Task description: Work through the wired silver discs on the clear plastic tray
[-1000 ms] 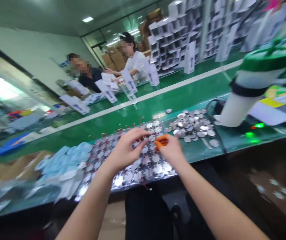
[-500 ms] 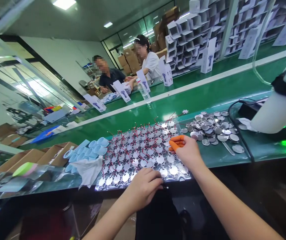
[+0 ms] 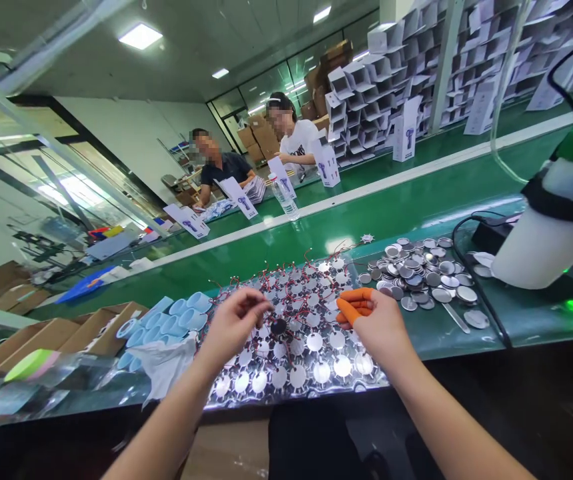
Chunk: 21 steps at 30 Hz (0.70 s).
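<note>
A clear plastic tray (image 3: 286, 398) holds many round silvery discs with red wires, set in rows. Over its left half is my left hand (image 3: 236, 325), thumb and fingers pinched together; whatever may be between them is too small to make out. Just right of those fingertips, a black round piece (image 3: 279, 327) shows among the silvery ones. My right hand (image 3: 379, 323), with orange covers on some fingers, hovers at the tray's right side. Its fingers are closed together, and I cannot see what they hold.
Loose metal discs (image 3: 416, 270) lie in a heap at the right, near a white bottle with a green top (image 3: 551, 207) and a black cable. Light-blue cups (image 3: 169, 323) and a white cloth (image 3: 163, 363) sit left. Two people work beyond the green belt (image 3: 366, 213).
My left hand has moved up and left from the tray's near edge to over its left half. A black round piece now shows in the tray. My right hand stays near the same spot.
</note>
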Available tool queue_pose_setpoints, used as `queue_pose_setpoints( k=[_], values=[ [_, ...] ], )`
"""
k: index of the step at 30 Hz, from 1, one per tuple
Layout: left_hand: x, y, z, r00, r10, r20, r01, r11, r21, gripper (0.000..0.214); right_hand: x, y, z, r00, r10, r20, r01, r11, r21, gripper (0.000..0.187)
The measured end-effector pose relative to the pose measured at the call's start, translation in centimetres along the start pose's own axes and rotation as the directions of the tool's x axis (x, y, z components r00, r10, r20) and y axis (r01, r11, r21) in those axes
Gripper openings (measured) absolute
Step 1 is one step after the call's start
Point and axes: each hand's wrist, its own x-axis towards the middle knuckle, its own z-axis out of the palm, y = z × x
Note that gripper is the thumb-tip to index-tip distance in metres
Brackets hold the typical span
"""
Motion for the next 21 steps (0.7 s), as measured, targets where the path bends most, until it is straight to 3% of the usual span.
queue_pose_setpoints(
  k=[3,5,9,13,17,21],
  values=[
    [6.8,-1.0,-3.3,0.991,-0.059,-0.120,0.046,0.993,-0.109,0.029,-0.1,-0.3,-0.1,1.000,0.028,0.007,-0.029,0.999,0.017,0.025],
    [11.7,-2.0,-4.6,0.987,-0.035,-0.157,0.028,0.999,-0.041,0.035,-0.2,-0.4,-0.1,0.999,0.046,0.016,-0.046,0.999,0.023,0.024],
    [20.3,-4.3,-4.5,0.979,-0.017,-0.202,0.043,0.991,0.125,0.030,-0.3,-0.6,0.0,0.997,0.074,0.019,-0.075,0.997,0.033,0.022],
    [24.5,-6.6,-0.2,0.989,-0.035,-0.140,0.066,0.973,0.219,0.022,0.0,-0.3,0.0,0.997,0.078,0.013,-0.079,0.996,0.039,0.021],
    [24.5,-7.7,6.8,0.995,-0.023,0.101,-0.006,0.962,0.274,0.016,0.1,-0.2,-0.1,0.998,0.067,0.012,-0.068,0.996,0.054,0.020],
    [24.1,-6.0,12.3,0.959,0.068,0.275,-0.144,0.952,0.270,0.025,0.0,-0.7,-0.4,0.997,0.074,-0.021,-0.072,0.995,0.074,0.022]
  ],
)
